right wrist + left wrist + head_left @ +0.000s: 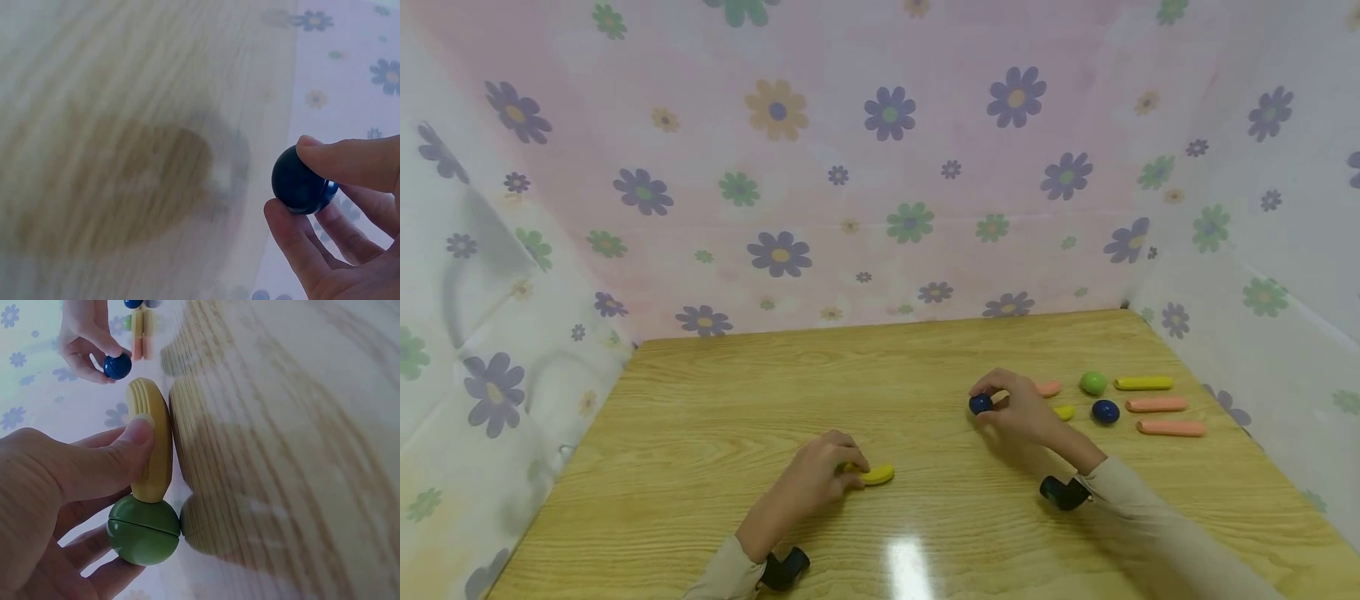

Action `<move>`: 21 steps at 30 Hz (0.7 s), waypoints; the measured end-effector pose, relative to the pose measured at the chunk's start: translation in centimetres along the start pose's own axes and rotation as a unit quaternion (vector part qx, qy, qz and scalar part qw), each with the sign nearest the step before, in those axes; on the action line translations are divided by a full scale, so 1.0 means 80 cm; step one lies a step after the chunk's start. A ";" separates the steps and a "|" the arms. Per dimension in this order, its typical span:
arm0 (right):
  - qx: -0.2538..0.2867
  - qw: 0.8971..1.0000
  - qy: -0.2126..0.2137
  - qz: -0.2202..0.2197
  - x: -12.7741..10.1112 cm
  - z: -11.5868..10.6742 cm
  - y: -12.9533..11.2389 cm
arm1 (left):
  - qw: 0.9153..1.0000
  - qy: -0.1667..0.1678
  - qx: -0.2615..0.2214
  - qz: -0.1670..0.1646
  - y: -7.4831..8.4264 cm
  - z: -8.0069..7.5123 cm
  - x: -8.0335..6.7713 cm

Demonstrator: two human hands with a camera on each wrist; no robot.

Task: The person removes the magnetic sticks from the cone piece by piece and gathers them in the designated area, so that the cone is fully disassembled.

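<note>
spanning the whole view, the wooden table [715, 433] carries two groups: a row of orange, yellow, green and blue pieces [1156, 405] near its right edge, apparently not yet handled. nearer the middle, the left hand [816, 479] pinches a yellow banana piece [152, 440] beside a green ball [144, 530], while the right hand [1018, 408], well apart, pinches a small blue ball [300, 181] just above the wood.

Wooden worktop [715, 433] enclosed on three sides by flower-printed sheeting [850, 167]; a light glare near the worktop's front edge.
</note>
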State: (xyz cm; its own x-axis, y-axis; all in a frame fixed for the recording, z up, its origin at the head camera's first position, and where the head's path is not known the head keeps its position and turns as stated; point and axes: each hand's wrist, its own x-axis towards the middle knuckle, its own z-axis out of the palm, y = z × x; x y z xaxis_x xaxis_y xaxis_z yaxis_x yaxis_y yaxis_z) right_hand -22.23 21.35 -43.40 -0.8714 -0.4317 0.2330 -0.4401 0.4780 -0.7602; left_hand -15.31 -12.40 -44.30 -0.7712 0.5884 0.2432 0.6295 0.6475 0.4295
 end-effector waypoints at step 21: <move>-0.089 0.996 0.018 0.027 0.032 -0.014 0.032 | 1.000 0.001 0.004 -0.006 -0.002 0.003 -0.001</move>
State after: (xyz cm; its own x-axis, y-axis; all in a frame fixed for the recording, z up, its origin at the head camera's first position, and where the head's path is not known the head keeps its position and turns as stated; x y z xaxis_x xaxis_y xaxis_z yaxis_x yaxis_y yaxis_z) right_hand -25.81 22.36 -44.07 -0.9007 -0.3752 0.2191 -0.4210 0.6289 -0.6537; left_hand -15.30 -12.42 -44.60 -0.7783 0.5805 0.2395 0.6215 0.6575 0.4260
